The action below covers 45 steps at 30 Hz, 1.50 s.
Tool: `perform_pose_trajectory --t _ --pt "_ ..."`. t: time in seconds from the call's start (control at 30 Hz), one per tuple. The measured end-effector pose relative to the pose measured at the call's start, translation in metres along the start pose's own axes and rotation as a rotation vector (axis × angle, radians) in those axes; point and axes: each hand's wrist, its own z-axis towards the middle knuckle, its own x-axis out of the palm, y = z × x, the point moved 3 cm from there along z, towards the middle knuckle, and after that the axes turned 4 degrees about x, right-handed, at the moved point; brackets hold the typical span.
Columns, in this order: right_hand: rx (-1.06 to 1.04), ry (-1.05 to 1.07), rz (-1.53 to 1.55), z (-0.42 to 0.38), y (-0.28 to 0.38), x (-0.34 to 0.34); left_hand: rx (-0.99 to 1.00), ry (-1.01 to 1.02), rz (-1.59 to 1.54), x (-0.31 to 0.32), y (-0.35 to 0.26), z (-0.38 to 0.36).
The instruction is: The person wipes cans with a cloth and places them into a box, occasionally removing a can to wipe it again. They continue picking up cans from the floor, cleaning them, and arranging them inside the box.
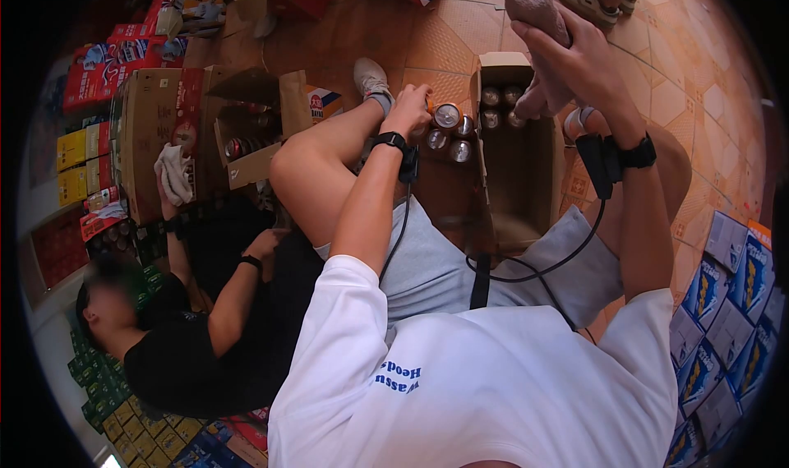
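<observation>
My left hand [407, 110] is beside my bent knee, its fingers closed around an orange-sided can [446, 116] with a silver top. Several more cans [460, 151] stand upright on the floor right by it. In my right hand [582, 57] is a greyish-pink cloth [532, 4], bunched above the fist, with part of it hanging below. This hand is over the right edge of an open cardboard box [518, 197] between my legs. Several cans [491, 98] stand at the box's far end, partly hidden by the cloth.
On the left, a co-worker in black [181, 336] holds a white cloth [173, 172] against a large carton [152, 143]. Another open box [246, 139] holds cans. Blue packs [723, 304] are stacked at right. A shoe [585, 0] of another person is ahead. Cables [542, 279] cross my lap.
</observation>
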Motion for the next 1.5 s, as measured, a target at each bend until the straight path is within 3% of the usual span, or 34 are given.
perform_pose_trajectory --t 0.07,0.2,0.27,0.4,0.77,1.3,1.5 --pt "-0.009 -0.017 -0.024 -0.002 0.001 0.0 -0.062 0.115 0.049 0.0 -0.004 -0.003" --pt "0.014 -0.024 -0.022 -0.003 0.002 0.0 0.026 0.049 0.311 0.0 -0.029 -0.018" --pt "0.032 -0.01 -0.034 -0.003 0.005 -0.002 0.251 0.015 0.377 0.002 -0.044 -0.024" --pt "0.001 -0.024 -0.057 -0.003 0.004 -0.002 0.224 0.06 0.391 0.009 -0.047 -0.022" --pt "-0.014 -0.028 -0.048 -0.002 -0.002 -0.001 0.326 -0.122 0.55 0.015 -0.039 -0.015" --pt "-0.022 -0.001 -0.047 -0.001 -0.004 -0.001 0.218 0.007 0.432 0.008 -0.043 -0.016" --pt "-0.069 -0.054 -0.119 0.0 -0.001 -0.002 0.044 0.008 0.244 -0.007 -0.044 -0.019"
